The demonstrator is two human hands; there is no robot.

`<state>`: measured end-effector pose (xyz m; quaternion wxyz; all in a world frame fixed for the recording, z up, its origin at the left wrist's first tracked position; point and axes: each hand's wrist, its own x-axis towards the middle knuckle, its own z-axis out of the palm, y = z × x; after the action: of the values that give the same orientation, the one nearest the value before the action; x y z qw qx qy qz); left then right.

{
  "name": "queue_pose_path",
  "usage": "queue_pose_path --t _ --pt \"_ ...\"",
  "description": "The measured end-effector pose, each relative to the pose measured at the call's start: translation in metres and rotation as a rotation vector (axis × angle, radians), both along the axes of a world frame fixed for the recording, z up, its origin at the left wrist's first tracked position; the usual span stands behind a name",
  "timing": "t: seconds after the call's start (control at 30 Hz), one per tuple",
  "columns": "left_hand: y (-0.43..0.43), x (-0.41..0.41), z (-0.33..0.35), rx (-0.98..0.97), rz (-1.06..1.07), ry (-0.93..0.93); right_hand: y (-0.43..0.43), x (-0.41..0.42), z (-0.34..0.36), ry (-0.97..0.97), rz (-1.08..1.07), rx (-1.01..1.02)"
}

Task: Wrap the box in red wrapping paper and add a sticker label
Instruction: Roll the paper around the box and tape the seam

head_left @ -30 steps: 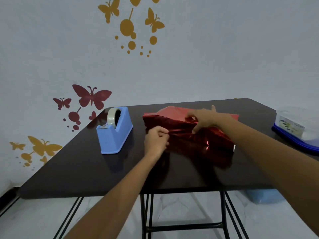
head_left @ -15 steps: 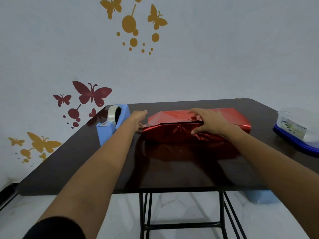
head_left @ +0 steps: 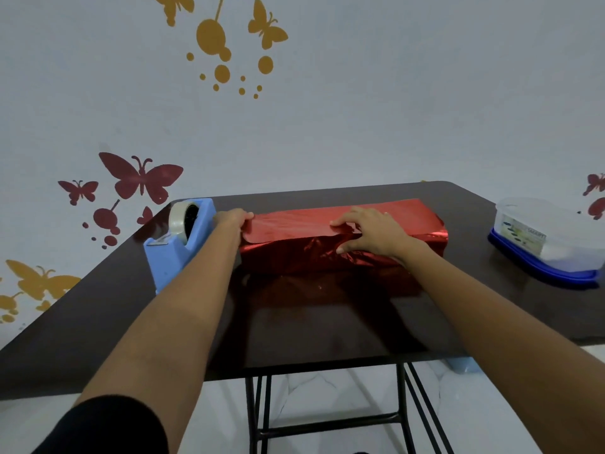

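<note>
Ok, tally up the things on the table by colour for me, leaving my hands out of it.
Red: 1, the wrapped box
Blue: 1, the tape dispenser
Clear with a blue base: 1, the plastic container
Total: 3

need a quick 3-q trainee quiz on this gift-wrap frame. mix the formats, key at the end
1. Open: which item stands on the table just left of the red-wrapped box?
2. True or false: the left hand and the right hand are both clear of the box.
3. Choose: the right hand lies on A) the box's top and near face, B) the tape roll, C) the lidded tub.

Key:
1. The blue tape dispenser.
2. False. The right hand presses on the box, and the left hand is at its left end.
3. A.
</note>
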<state>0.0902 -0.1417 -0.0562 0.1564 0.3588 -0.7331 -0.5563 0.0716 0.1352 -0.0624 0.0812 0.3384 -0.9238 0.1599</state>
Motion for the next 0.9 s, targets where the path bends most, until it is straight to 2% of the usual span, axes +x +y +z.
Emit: queue_pose_path --t 0.07,0.13,0.17,0.2,0.27,0.3,0.33,0.37,0.43,0.47,0.53,0.57,0.63,0.73,0.8,0.9 --pt "0.006 0.002 0.004 -0.067 0.005 -0.056 0.0 0.001 0.0 0.002 -0.006 -0.004" --pt "0.016 0.008 0.005 0.033 -0.184 0.002 -0.001 0.003 -0.001 0.017 -0.008 0.007" --pt "0.021 0.015 0.007 0.12 -0.239 -0.002 -0.001 0.004 -0.002 0.022 -0.008 0.015" --pt "0.023 0.017 0.005 0.125 -0.276 -0.034 -0.001 0.005 -0.002 0.028 -0.009 0.021" --pt "0.017 0.018 0.007 -0.046 -0.178 -0.089 -0.001 0.007 -0.001 0.036 -0.018 0.019" --pt "0.014 0.019 0.01 -0.243 -0.085 -0.116 -0.002 0.009 -0.001 0.041 -0.03 0.017" --pt "0.014 0.023 0.015 -0.471 0.016 -0.07 -0.003 0.011 -0.002 0.046 -0.043 0.016" --pt "0.02 0.028 0.019 -0.624 0.042 0.059 -0.006 0.012 -0.002 0.048 -0.055 0.016" --pt "0.052 0.046 0.029 -0.712 -0.211 0.367 -0.013 0.016 -0.002 0.057 -0.078 0.028" --pt "0.07 0.055 0.029 -0.76 -0.407 0.416 -0.016 0.018 -0.002 0.068 -0.08 0.03" --pt "0.09 0.062 0.016 -0.895 -0.724 0.3 -0.019 0.017 -0.003 0.069 -0.059 -0.023" --pt "0.091 0.061 0.006 -0.953 -0.8 0.228 -0.017 0.016 -0.002 0.043 -0.031 -0.085" --pt "0.087 0.061 -0.009 -1.064 -0.838 0.141 -0.009 0.015 0.0 0.012 0.021 -0.149" --pt "0.085 0.06 -0.021 -1.233 -0.751 0.204 0.014 0.016 0.002 0.197 -0.049 0.073" --pt "0.086 0.059 -0.022 -1.261 -0.715 0.242 0.036 0.015 -0.005 0.264 -0.093 0.138" --pt "0.087 0.06 -0.022 -1.251 -0.716 0.237 0.067 0.02 -0.017 0.265 -0.152 0.089"
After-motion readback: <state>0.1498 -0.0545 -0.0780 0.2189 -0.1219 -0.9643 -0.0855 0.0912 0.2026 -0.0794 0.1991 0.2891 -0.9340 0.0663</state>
